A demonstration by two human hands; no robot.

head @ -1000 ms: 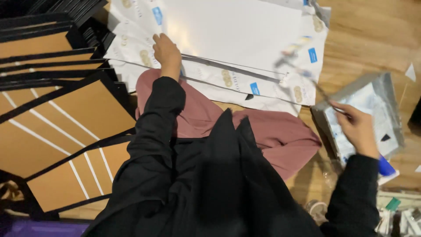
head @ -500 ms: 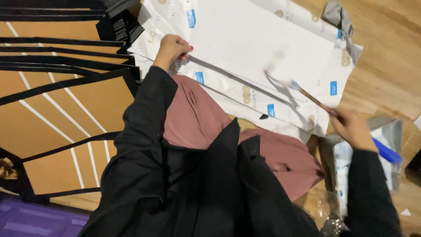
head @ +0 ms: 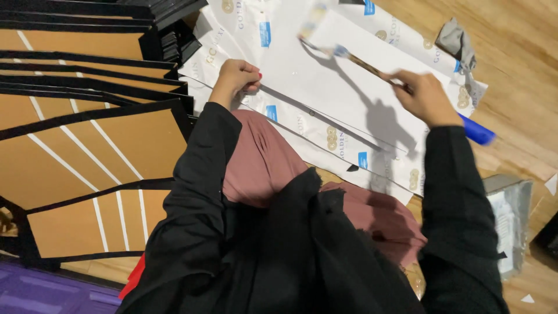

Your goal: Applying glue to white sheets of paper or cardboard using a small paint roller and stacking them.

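Your right hand (head: 423,96) grips a slim blue-handled brush (head: 372,70), its pale bristles touching the white sheets (head: 349,87); it runs diagonally, tip pointing up-left. Your left hand (head: 237,78) is clenched, pressing the sheets' near edge.

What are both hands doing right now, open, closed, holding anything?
Left hand: closed in a loose fist, pressing down on the white sheet.
Right hand: closed around a brush with a blue handle, its bristles over the sheet.
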